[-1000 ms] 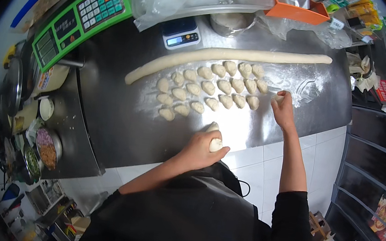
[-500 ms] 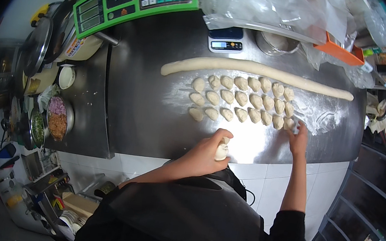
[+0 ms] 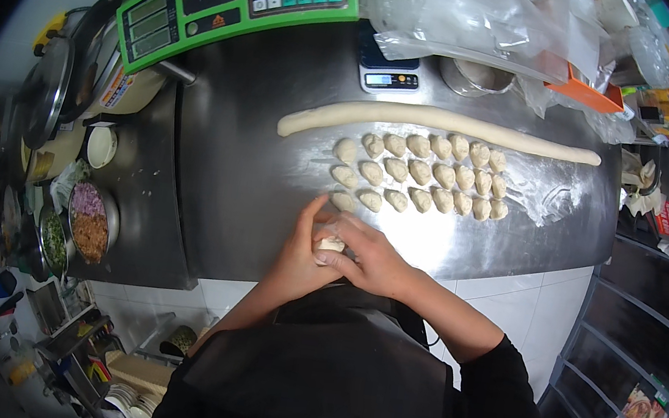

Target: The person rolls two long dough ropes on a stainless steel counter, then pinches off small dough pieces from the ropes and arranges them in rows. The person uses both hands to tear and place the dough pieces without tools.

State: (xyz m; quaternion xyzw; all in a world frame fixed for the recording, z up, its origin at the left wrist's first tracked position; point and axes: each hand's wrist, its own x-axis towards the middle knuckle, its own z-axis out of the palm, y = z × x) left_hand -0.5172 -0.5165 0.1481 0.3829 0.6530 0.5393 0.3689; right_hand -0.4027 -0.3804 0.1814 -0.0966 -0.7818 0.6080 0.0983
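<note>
Close to the table's front edge, my two hands meet around a small lump of dough (image 3: pixel 330 245). My left hand (image 3: pixel 300 249) is closed round its left side. From the right, my right hand (image 3: pixel 374 260) presses its fingers and thumb against it, hiding part of the lump. Just beyond them, several pale dough pieces (image 3: pixel 419 172) sit in three rows on the floured steel table (image 3: pixel 231 212). Behind the rows stretches a long dough rope (image 3: pixel 449 120), slightly curved.
A small scale (image 3: pixel 390 80) and a metal bowl (image 3: pixel 479 79) stand behind the rope. A green-framed scale (image 3: pixel 235 3) leans in at the far left. Plastic bags (image 3: pixel 464 18) hang over the back. At left, a bowl of chopped filling (image 3: pixel 91 236) stands beside a white bowl (image 3: pixel 101 146).
My right hand has left the right end of the front row and come left to my left hand. My left hand, still holding dough, has shifted left.
</note>
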